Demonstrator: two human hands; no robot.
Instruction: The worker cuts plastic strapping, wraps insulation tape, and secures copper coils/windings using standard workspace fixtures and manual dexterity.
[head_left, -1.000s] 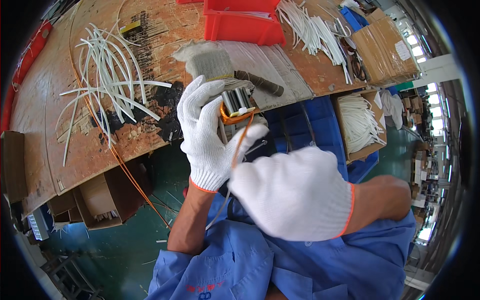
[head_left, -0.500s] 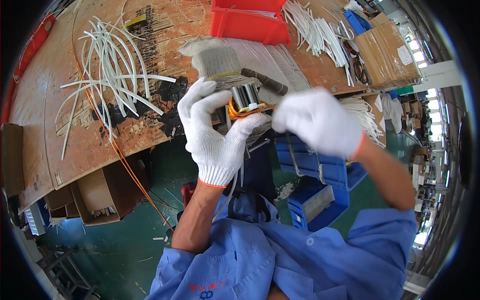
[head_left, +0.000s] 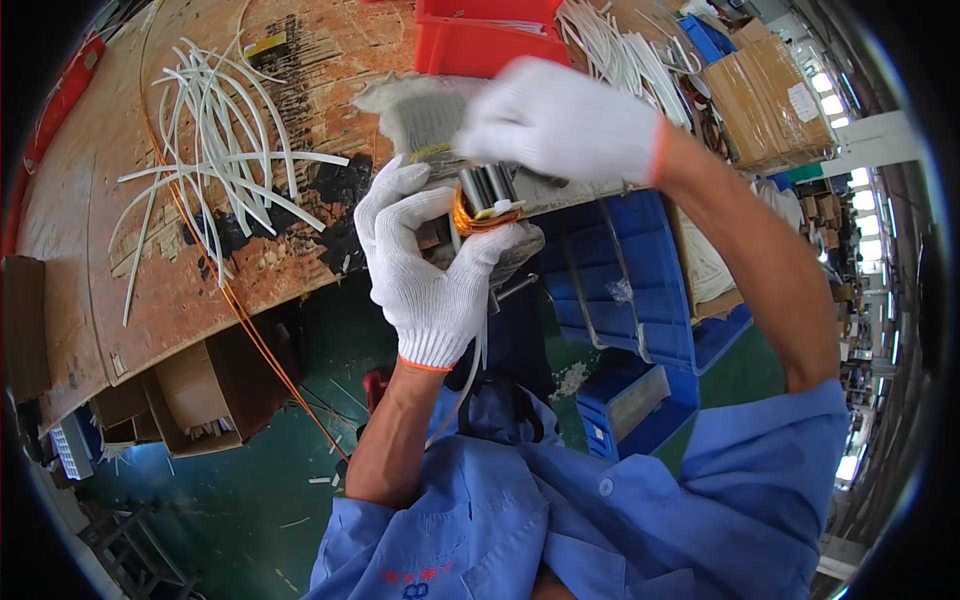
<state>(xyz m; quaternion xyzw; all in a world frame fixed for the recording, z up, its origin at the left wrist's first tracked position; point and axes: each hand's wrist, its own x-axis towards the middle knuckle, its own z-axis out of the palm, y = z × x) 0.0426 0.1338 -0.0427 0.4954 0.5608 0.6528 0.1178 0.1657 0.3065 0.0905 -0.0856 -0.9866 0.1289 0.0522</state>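
My left hand [head_left: 425, 270], in a white knit glove, grips a copper-wire coil [head_left: 470, 215] at the table's front edge. Orange-brown wire is wound around its lower part, dark shiny cylinders [head_left: 487, 185] stand up from it, and a small white piece sits at its front. My gloved right hand [head_left: 560, 120] is just above and to the right of the coil, smeared by motion. Its fingers look curled in, and what they hold is hidden. Behind the coil lies a grey cloth-wrapped pad [head_left: 425, 120].
White tubes [head_left: 225, 150] lie loose on the worn wooden table [head_left: 90, 200], with orange wires [head_left: 240, 310] running off its edge. A red bin [head_left: 490, 45] and a cardboard box [head_left: 770, 105] stand at the back. Blue crates [head_left: 625, 280] are at the right; open cartons [head_left: 190, 390] sit below the table.
My right hand has swung up and left, from beside the coil to above it. The left hand and the coil have stayed nearly in place.
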